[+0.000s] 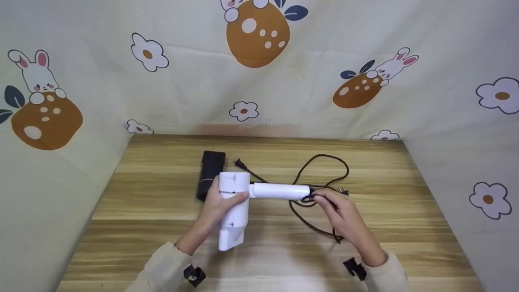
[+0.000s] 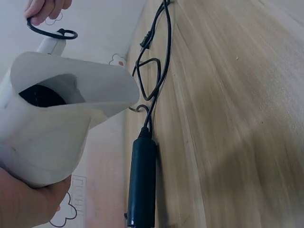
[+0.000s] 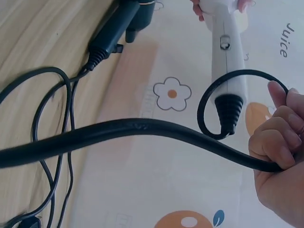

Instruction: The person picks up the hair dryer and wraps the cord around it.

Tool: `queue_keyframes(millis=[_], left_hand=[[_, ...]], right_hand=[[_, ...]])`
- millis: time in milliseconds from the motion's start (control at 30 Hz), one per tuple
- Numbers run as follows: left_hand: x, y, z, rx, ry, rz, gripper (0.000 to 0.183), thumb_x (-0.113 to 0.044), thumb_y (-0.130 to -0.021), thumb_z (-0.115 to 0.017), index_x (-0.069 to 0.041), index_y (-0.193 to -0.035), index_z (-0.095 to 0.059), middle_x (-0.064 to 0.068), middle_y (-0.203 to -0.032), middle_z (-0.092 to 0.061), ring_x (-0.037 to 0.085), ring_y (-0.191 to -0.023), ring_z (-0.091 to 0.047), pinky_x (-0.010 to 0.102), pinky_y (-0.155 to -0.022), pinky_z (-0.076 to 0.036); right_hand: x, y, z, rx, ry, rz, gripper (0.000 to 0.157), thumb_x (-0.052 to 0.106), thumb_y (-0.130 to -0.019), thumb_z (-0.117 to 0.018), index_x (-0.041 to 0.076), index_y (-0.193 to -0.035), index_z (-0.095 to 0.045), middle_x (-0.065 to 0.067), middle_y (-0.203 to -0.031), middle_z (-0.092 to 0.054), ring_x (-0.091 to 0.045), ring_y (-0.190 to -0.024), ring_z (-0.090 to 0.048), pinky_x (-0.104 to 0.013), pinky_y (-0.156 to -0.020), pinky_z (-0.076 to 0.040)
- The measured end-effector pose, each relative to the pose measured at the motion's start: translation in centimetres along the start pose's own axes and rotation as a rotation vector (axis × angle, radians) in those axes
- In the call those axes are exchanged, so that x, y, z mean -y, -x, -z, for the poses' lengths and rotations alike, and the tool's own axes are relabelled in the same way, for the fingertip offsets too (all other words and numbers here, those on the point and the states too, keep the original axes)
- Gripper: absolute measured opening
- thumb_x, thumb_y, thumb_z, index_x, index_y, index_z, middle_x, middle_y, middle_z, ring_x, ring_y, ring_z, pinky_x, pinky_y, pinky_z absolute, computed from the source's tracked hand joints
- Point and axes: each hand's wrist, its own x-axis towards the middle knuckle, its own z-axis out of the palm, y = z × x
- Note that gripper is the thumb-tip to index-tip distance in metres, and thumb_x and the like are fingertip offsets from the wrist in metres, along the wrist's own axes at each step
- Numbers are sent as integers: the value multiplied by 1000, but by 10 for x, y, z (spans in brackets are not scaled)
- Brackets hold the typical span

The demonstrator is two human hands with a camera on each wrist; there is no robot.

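A white hair dryer [image 1: 279,190] is held over the table by my left hand [image 1: 213,209], which grips its barrel with the thumb across the front. Its nozzle [image 2: 102,88] is flattened, and the handle points right in the head view. My right hand [image 1: 340,211] holds the black power cord [image 3: 137,127] close to the handle's end, fingers curled round it. Between handle and hand the cord makes a small loop. On the handle a small switch [image 3: 225,42] shows in the right wrist view. Behind my left hand lies a dark hair dryer [image 1: 211,170], partly covered.
Loose black cords [image 1: 344,166] spread over the wooden table [image 1: 142,194] behind and right of the white dryer. One plug [image 1: 241,164] lies beside the dark dryer, another [image 1: 344,191] just behind my right hand. A printed cloth [image 1: 194,81] encloses the back and sides.
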Motion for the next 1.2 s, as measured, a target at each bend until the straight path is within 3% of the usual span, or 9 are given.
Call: queue_keyframes(millis=[233, 400, 567, 700, 900, 1000, 1100, 1167, 1200], left_hand=[[-3, 6, 0, 73, 33, -53, 61, -12, -72, -75, -1, -122, -41, 15, -100, -56, 20, -82, -59, 34, -70, -53], [-5, 10, 1, 111, 117, -100, 59, -9, -72, -73, -2, -121, -42, 13, -100, -57, 21, -83, -59, 36, -72, -53], [-7, 14, 1, 120, 179, -109, 57, -8, -71, -71, 0, -119, -41, 10, -97, -57, 21, -83, -59, 37, -73, -53], [-8, 17, 0, 119, 201, -110, 57, -8, -70, -70, 0, -119, -41, 9, -96, -57, 22, -82, -59, 38, -73, -52], [-12, 18, -2, 117, 234, -112, 58, -8, -69, -69, -2, -120, -42, 8, -97, -58, 22, -82, -59, 39, -72, -53], [-14, 19, -4, 123, 255, -100, 58, -9, -70, -69, -2, -121, -41, 8, -96, -58, 22, -81, -60, 39, -71, -53], [-15, 20, -5, 123, 268, -89, 59, -8, -70, -69, -2, -121, -40, 8, -96, -58, 22, -80, -61, 40, -70, -54], [-16, 20, -6, 106, 268, -94, 60, -7, -69, -69, -1, -121, -40, 8, -96, -58, 22, -80, -61, 40, -70, -54], [-17, 20, -7, 98, 269, -100, 60, -7, -69, -69, 0, -121, -40, 7, -96, -59, 22, -80, -61, 40, -71, -54]], right_hand=[[-3, -4, 5, -66, -28, -22, 22, -14, -80, -59, 4, -90, -67, -6, -78, -67, -5, -70, -58, -12, -65, -46], [-9, -6, 6, -90, -72, -36, 20, -14, -82, -57, 4, -87, -65, -5, -70, -60, -1, -63, -49, -14, -57, -42], [-11, -7, 7, -83, -138, -133, 18, -10, -87, -53, 5, -85, -65, 4, -71, -56, -1, -63, -48, -17, -55, -42], [-12, -6, 7, -42, -219, -230, 17, -6, -90, -51, 3, -85, -64, 2, -67, -51, -2, -61, -45, -18, -53, -40], [-14, -6, 4, -10, -327, -343, 17, -2, -93, -47, 0, -85, -62, 9, -74, -56, -3, -68, -51, -18, -61, -43], [-13, -4, -2, 0, -287, -314, 17, -4, -92, -47, 0, -85, -62, 8, -75, -58, -4, -70, -53, -19, -63, -45], [-9, -2, -8, 16, -194, -265, 10, -9, -83, -56, -2, -88, -62, -3, -78, -63, 0, -75, -53, -19, -68, -45], [-6, 0, -12, 24, -157, -285, 18, -12, -77, -61, -6, -94, -62, -12, -85, -65, 3, -80, -52, -18, -72, -46], [-4, 0, -13, 30, -178, -334, 22, -12, -76, -62, -9, -97, -60, -14, -86, -65, 4, -80, -52, -17, -73, -47]])
